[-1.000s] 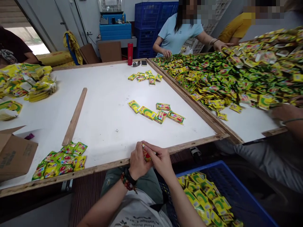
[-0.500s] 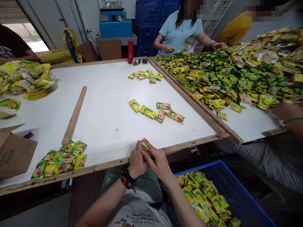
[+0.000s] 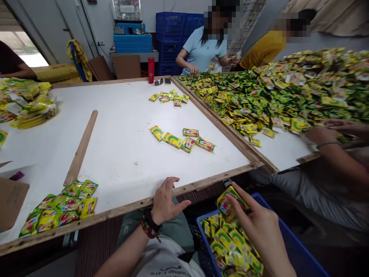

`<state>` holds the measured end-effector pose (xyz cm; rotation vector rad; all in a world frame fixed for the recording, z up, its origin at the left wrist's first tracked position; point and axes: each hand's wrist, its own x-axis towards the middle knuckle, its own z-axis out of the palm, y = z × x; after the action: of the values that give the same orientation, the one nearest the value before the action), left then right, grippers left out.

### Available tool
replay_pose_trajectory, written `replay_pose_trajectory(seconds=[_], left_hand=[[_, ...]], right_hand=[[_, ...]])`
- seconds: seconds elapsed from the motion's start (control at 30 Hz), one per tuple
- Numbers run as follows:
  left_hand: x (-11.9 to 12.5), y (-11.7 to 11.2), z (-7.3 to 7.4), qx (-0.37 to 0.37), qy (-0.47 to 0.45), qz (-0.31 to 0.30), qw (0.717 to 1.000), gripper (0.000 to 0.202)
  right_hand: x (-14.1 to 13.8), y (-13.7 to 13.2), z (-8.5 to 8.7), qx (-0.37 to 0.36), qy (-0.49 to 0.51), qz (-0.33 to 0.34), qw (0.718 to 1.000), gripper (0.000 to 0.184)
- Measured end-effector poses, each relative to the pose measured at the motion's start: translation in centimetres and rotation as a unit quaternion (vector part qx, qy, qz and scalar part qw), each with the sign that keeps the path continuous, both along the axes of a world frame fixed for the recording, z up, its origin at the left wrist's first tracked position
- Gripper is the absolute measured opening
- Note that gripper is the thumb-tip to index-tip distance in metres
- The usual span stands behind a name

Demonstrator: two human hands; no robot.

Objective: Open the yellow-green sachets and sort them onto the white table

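Note:
My right hand is shut on a yellow and green foil sachet, holding it just above a blue plastic crate. The crate is filled with similar yellow sachets. My left hand is open and empty, its fingers spread at the wooden edge of a white-topped table. A loose row of sachets lies on the white surface beyond that hand, with a smaller cluster farther back.
A wooden slat and a patch of green sachets lie on the table. A huge sachet heap fills the adjoining table, with a co-worker's hands at it. Other people stand beyond. Blue crates are stacked at the back.
My hands have separated. The right hand has carried the sachet down and right from the table edge to above the crate, while the left hand has opened. The camera view has shifted slightly.

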<state>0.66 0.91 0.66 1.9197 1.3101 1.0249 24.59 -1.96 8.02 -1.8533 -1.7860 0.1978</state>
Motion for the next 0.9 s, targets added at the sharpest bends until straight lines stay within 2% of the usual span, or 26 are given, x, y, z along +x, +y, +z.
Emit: replay_pose_trajectory(seconds=[0.07, 0.27, 0.37, 0.5, 0.57, 0.6, 0.7, 0.77, 0.83, 0.9], left_hand=[[0.0, 0.0, 0.0, 0.006, 0.009, -0.002, 1.000, 0.057], [-0.1, -0.2, 0.0, 0.010, -0.001, 0.010, 1.000, 0.048], [0.0, -0.3, 0.0, 0.020, -0.001, 0.019, 1.000, 0.045], [0.1, -0.3, 0.0, 0.037, 0.010, 0.024, 0.999, 0.040], [0.0, -0.3, 0.1, 0.036, 0.006, 0.029, 0.999, 0.037], [0.0, -0.3, 0.1, 0.033, 0.002, 0.032, 0.999, 0.036], [0.0, -0.4, 0.0, 0.030, -0.010, 0.037, 0.999, 0.033], [0.1, -0.3, 0.0, 0.033, -0.009, 0.035, 0.999, 0.032], [0.3, -0.3, 0.0, 0.034, -0.002, 0.034, 0.999, 0.031], [0.5, -0.3, 0.0, 0.030, 0.004, 0.033, 0.999, 0.030]], right_hand=[[-0.6, 0.2, 0.2, 0.026, 0.033, 0.028, 0.999, 0.052], [-5.6, 2.0, 0.1, 0.079, 0.131, 0.142, 0.978, 0.054], [-7.0, 3.2, -0.8, 0.076, 0.152, 0.159, 0.973, 0.052], [-8.0, 4.2, -2.4, 0.047, 0.147, 0.194, 0.969, 0.040], [-6.8, 3.7, -3.0, 0.039, 0.127, 0.190, 0.973, 0.037], [-5.5, 3.1, -3.3, 0.034, 0.105, 0.165, 0.980, 0.037], [0.9, 1.2, -4.4, -0.022, -0.045, 0.006, 0.999, 0.036], [5.3, 1.1, -5.2, -0.079, -0.165, -0.088, 0.979, 0.041], [8.0, 2.9, -5.9, -0.094, -0.193, -0.104, 0.971, 0.054], [8.4, 6.8, -6.4, -0.101, -0.132, -0.052, 0.985, 0.062]])
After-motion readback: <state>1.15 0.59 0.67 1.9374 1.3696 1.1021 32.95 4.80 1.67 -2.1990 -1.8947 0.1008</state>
